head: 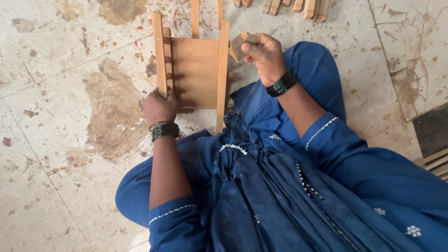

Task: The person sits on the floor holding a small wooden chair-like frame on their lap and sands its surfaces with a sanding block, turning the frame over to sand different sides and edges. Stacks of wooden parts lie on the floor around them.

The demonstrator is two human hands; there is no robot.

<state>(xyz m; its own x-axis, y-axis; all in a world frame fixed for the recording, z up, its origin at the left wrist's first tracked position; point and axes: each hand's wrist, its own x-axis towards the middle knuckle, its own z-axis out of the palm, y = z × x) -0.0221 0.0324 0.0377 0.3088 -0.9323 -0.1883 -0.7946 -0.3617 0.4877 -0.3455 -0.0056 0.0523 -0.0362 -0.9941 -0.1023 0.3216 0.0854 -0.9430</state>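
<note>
two hands at work on a small wooden frame lying on the floor, right in front of the person's lap. left hand is clenched round the frame's left rail near its lower end, w/ dark bangles on the wrist. right hand is at the frame's right rail near the top, pinching a brownish scrap of sandpaper against the rail's outer edge. frame has a flat panel btwn two long rails, plus a slatted strip by the left rail. more wood pieces lie beyond the frame, up and to its right. person wears blue clothes.
</note>
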